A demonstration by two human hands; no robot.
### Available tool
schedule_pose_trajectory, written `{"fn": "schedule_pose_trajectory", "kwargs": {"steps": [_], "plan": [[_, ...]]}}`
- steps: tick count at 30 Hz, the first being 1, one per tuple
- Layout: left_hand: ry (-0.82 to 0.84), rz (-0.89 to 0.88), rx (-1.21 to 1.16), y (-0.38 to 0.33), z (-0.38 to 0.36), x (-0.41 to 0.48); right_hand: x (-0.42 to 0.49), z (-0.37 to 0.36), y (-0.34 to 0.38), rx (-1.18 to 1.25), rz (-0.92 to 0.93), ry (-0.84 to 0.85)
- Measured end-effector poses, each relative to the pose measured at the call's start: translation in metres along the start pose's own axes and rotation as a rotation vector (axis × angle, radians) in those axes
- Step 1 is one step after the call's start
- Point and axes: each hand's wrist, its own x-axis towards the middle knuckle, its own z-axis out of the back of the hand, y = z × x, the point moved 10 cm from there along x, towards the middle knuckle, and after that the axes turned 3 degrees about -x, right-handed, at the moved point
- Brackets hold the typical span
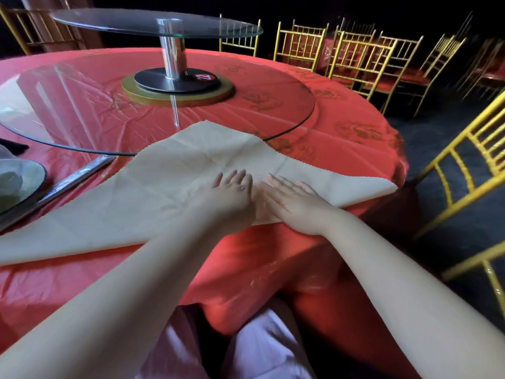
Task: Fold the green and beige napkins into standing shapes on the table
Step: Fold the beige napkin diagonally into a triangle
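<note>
Your left hand (232, 192) & right hand (292, 206) lie flat, fingers spread, gripping nothing, on the creased beige napkin (169, 192), a triangle; glass turntable (82, 110) just behind it.

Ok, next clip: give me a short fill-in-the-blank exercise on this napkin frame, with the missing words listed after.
1. Both hands, the left hand and the right hand, rest flat on the ____ napkin.
2. The napkin is folded into a ____ shape, its apex pointing away from the person.
3. The tablecloth under the napkin is ____ in colour.
4. The chairs beyond the table have ____ frames.

Missing words: beige; triangle; red; gold
</note>
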Motion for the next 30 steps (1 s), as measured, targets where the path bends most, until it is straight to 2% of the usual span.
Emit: {"fn": "schedule_pose_trajectory", "kwargs": {"steps": [2,4,12,14,17,20,26,30], "plan": [[-0.074,-0.083,-0.125,-0.027,-0.005,0.005,-0.001,0.003,0.003,0.0,0.026,-0.029],[-0.074,-0.075,-0.185,-0.035,-0.02,0.007,-0.002,0.004,0.001,0.021,0.032,-0.024],[0.117,-0.011,0.041,-0.032,-0.035,0.014,-0.006,0.004,-0.057,-0.016,-0.045,-0.011],[0.074,-0.003,0.101,-0.043,-0.024,0.024,-0.006,0.004,-0.054,-0.037,-0.03,-0.014],[-0.091,-0.072,-0.022,-0.068,-0.015,0.032,-0.006,0.008,-0.053,-0.002,-0.037,-0.04],[-0.007,-0.097,-0.127,-0.074,-0.039,0.033,-0.006,0.007,-0.056,-0.004,-0.009,-0.04],[0.022,-0.091,-0.054,-0.071,-0.045,0.035,-0.009,0.007,-0.112,0.002,-0.075,-0.036],[0.028,-0.101,-0.037,-0.072,-0.045,0.036,-0.01,0.007,-0.127,0.026,-0.042,-0.021]]}}
